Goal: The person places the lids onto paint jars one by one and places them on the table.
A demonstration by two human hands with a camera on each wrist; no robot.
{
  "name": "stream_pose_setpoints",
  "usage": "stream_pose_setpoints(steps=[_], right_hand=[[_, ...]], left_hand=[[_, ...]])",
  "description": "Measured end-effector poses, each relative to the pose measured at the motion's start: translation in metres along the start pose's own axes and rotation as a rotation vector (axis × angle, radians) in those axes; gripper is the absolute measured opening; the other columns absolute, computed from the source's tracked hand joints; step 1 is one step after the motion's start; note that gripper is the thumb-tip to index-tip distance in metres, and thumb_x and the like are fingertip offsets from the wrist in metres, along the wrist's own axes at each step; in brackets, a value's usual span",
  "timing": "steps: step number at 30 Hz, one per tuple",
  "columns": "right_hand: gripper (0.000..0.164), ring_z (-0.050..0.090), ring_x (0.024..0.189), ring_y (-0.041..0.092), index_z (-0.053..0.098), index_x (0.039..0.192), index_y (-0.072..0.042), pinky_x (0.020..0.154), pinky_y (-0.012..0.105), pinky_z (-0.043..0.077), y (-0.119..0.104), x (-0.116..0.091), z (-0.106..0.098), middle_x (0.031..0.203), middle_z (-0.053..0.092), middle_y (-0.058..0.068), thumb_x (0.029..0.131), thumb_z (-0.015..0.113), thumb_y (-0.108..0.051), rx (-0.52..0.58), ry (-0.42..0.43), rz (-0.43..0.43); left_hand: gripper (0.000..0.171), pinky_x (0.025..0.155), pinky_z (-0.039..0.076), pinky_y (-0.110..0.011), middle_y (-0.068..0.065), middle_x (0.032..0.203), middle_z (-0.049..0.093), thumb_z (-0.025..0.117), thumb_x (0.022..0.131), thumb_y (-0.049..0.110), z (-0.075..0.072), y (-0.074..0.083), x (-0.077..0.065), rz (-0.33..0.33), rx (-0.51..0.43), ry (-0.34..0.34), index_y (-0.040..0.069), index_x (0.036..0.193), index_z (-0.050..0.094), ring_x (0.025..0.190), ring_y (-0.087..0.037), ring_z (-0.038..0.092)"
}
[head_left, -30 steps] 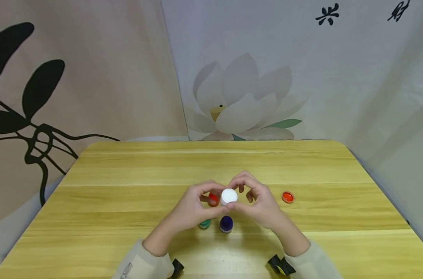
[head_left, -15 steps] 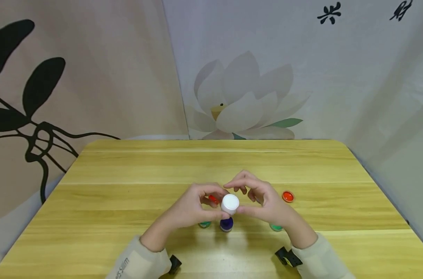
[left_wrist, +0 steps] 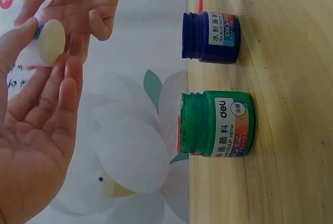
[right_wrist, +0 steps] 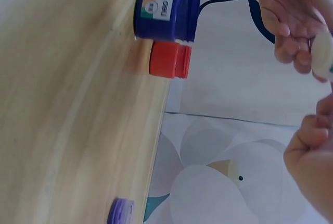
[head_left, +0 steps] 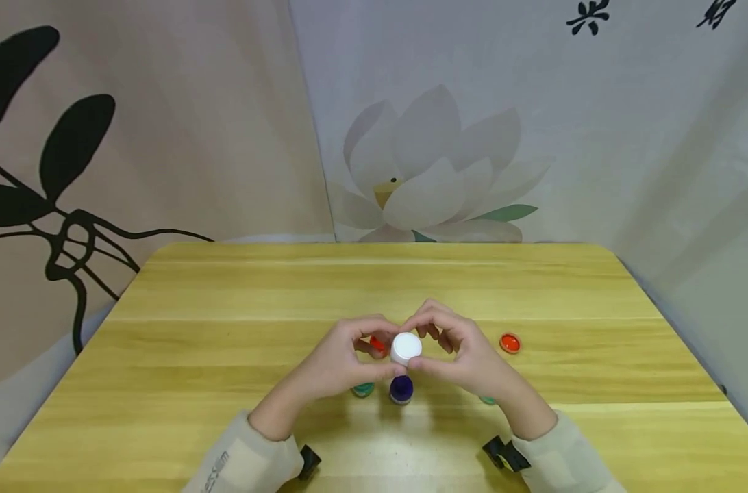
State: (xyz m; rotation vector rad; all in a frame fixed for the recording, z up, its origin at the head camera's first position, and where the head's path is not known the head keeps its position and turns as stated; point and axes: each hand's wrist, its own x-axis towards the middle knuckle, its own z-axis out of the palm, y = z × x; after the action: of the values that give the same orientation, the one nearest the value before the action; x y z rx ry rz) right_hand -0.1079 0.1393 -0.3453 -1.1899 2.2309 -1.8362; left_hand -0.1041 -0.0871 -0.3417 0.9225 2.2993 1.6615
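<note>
Both hands hold a small white paint pot [head_left: 406,348] above the table, in front of me. My left hand [head_left: 355,356] grips its side between thumb and fingers. From the other side, my right hand [head_left: 457,349] pinches the pot's upper part with thumb and index finger. In the left wrist view the pale base of the white pot [left_wrist: 53,42] faces the table. Beneath the hands stand an uncapped dark blue pot [left_wrist: 213,37] and an uncapped green pot [left_wrist: 218,124]. An open red pot [right_wrist: 170,59] stands behind them, partly hidden by my left fingers in the head view.
A red lid [head_left: 509,343] lies inside-up on the wooden table [head_left: 257,287], right of my hands. Part of a green lid [head_left: 488,400] shows beside my right wrist. The right wrist view also has a purple lid [right_wrist: 120,211]. A printed curtain [head_left: 226,123] hangs behind the table.
Half a second ago the right index finger was lifted off the white pot; now it is back at the rim. The pot has risen slightly in view.
</note>
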Motion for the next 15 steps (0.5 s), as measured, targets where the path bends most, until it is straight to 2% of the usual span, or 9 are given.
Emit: stream_pose_setpoints(steps=[4,10,12,15], right_hand=[[0.033,0.046,0.088,0.016,0.064,0.11,-0.012,0.061,0.023,0.037,0.0,0.0,0.005,0.096,0.055,0.0,0.081,0.077,0.001,-0.025,0.078,0.029],[0.032,0.044,0.087,0.013,0.062,0.106,-0.013,0.055,0.028,0.031,0.002,0.001,0.011,0.094,0.052,-0.001,0.081,0.08,-0.005,-0.105,0.169,0.071],[0.032,0.044,0.086,0.014,0.061,0.105,-0.013,0.053,0.03,0.03,0.002,0.002,0.012,0.093,0.052,0.0,0.081,0.081,-0.007,-0.122,0.18,0.076],[0.033,0.044,0.086,0.015,0.061,0.107,-0.014,0.054,0.03,0.031,0.0,0.002,0.009,0.094,0.052,0.0,0.081,0.081,-0.006,-0.111,0.143,0.076]], left_hand=[[0.035,0.08,0.059,-0.034,-0.003,0.106,0.071,0.081,0.083,0.016,0.003,0.001,0.0,-0.022,0.006,0.05,0.011,0.116,0.07,0.087,-0.022,0.062],[0.033,0.079,0.058,-0.029,-0.001,0.103,0.07,0.081,0.084,0.018,0.008,0.001,0.001,-0.058,0.029,0.136,0.013,0.114,0.071,0.086,-0.02,0.062],[0.033,0.079,0.059,-0.029,-0.003,0.103,0.07,0.081,0.084,0.017,0.007,0.001,0.001,-0.058,0.02,0.145,0.012,0.114,0.071,0.087,-0.022,0.063],[0.033,0.078,0.059,-0.029,-0.005,0.102,0.07,0.081,0.083,0.015,0.006,0.001,0.002,-0.055,-0.013,0.121,0.011,0.114,0.071,0.088,-0.021,0.063]])
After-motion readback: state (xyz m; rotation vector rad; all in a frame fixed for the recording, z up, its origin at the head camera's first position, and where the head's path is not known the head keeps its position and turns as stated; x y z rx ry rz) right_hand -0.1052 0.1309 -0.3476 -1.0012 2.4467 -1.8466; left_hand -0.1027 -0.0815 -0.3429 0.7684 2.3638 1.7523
